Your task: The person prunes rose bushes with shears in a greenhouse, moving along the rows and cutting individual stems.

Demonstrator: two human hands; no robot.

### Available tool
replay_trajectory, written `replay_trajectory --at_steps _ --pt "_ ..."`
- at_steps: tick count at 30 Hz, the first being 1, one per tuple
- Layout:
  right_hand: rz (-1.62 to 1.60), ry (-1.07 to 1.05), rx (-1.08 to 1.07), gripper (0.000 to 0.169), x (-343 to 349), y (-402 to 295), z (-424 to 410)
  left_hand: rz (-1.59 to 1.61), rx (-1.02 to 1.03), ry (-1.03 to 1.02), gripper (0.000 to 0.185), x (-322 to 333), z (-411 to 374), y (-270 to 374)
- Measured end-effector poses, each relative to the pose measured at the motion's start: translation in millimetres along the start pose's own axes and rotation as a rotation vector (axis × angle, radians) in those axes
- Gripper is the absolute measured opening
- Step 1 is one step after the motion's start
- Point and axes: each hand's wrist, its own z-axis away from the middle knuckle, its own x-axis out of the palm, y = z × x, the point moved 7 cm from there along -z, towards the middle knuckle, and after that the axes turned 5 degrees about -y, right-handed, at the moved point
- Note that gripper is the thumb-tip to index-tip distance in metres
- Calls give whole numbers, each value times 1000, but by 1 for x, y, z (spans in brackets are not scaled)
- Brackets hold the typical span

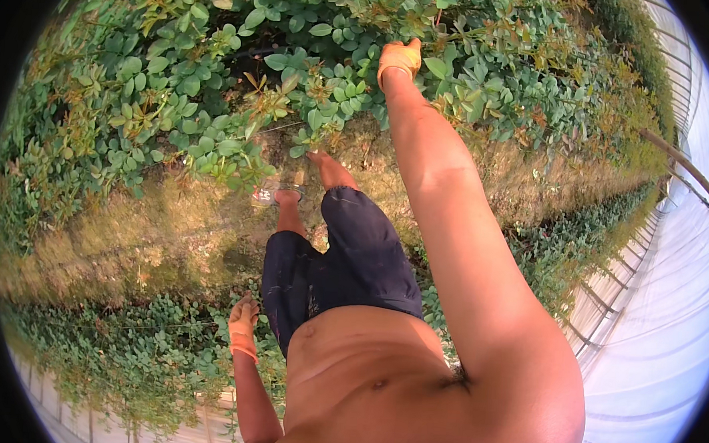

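My right hand (pixel 400 56), in an orange-yellow work glove, reaches into the leafy plants (pixel 337 94) at the top of the view. Its fingers are curled among the foliage; whether a stem lies in them is hidden. My left hand (pixel 244 323), in a similar glove with an orange cuff, hangs low beside my dark shorts (pixel 358 258). Its fingers are partly bent and point towards the path, and I cannot tell if anything is in them. The plants look like rose bushes, with green leaves and some reddish-brown shoots.
A dirt path (pixel 167 230) runs between the near row and another plant row (pixel 126 330) behind me. A thin wire crosses the foliage near my feet. At the right, a wooden pole (pixel 682 160) slants before the white plastic sheeting (pixel 655 333) of a framed greenhouse.
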Motion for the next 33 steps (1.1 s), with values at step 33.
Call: replay_trajectory --at_steps 33 --pt "-2636 114 387 25 92 -41 -88 -79 49 81 44 -3 2 46"
